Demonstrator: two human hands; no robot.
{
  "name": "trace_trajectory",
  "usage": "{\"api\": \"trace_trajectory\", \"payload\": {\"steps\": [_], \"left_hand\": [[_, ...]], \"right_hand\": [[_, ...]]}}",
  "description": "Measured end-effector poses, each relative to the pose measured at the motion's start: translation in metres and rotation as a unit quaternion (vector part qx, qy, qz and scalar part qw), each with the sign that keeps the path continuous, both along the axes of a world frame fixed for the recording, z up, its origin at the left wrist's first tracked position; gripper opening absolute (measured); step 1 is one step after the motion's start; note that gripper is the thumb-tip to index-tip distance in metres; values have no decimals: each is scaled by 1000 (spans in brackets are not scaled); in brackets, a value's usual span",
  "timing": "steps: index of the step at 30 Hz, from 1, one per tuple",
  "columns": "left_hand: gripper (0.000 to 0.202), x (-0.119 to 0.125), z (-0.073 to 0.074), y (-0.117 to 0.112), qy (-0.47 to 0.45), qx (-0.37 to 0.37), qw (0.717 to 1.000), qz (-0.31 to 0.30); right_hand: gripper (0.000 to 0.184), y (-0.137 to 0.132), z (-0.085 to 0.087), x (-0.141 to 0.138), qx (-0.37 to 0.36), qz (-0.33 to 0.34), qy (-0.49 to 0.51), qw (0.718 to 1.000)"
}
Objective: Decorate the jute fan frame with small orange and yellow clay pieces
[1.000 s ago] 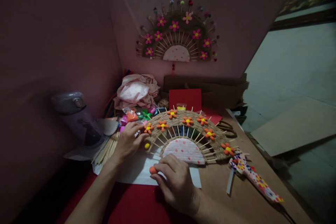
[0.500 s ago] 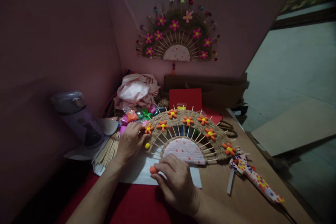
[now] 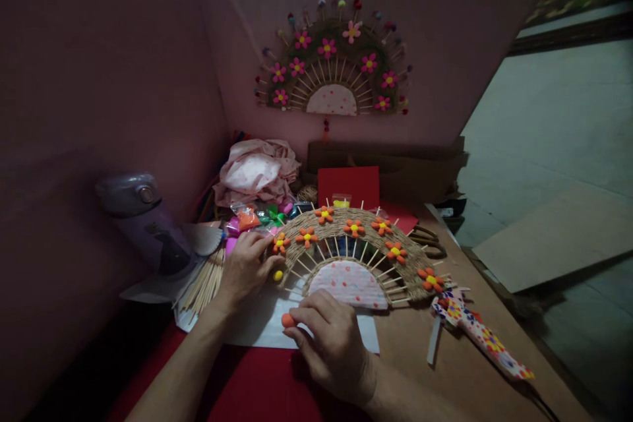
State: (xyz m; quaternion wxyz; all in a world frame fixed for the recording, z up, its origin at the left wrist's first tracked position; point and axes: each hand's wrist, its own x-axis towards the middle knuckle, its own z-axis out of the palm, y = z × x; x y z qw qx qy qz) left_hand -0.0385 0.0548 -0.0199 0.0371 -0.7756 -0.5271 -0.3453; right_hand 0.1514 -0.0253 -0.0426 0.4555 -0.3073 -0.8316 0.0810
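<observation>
A half-round fan-shaped craft piece, wound with brown twine and set with thin sticks, lies in front of me. Orange clay flowers with yellow centres dot its band, and a spotted white half-disc fills its middle. At its left end, my left hand grips the edge beside a flower, fingers bent. A small yellow ball sits just under that thumb. Between thumb and fingertips, my right hand pinches a lump of orange clay below the half-disc.
A bottle and a bundle of sticks stand left. Behind are bagged coloured clay, crumpled pink cloth and red card. A flower-patterned covered tool lies right. A similar fan hangs on the wall.
My left fingers have shifted slightly by the fan's edge. My right hand still holds the orange clay in nearly the same place.
</observation>
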Motion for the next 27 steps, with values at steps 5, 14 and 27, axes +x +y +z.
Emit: {"api": "trace_trajectory", "payload": {"steps": [5,14,27], "left_hand": [[28,-5,-1,3,-45,8,999,-3],[15,-3,-1,6,-130,-41,989,61],[15,-2,-3,9,-130,-65,987,71]], "right_hand": [[10,0,1,0,4,-1,3,1000],[10,-1,2,0,13,-5,0,1000],[10,0,2,0,13,-4,1,1000]]}}
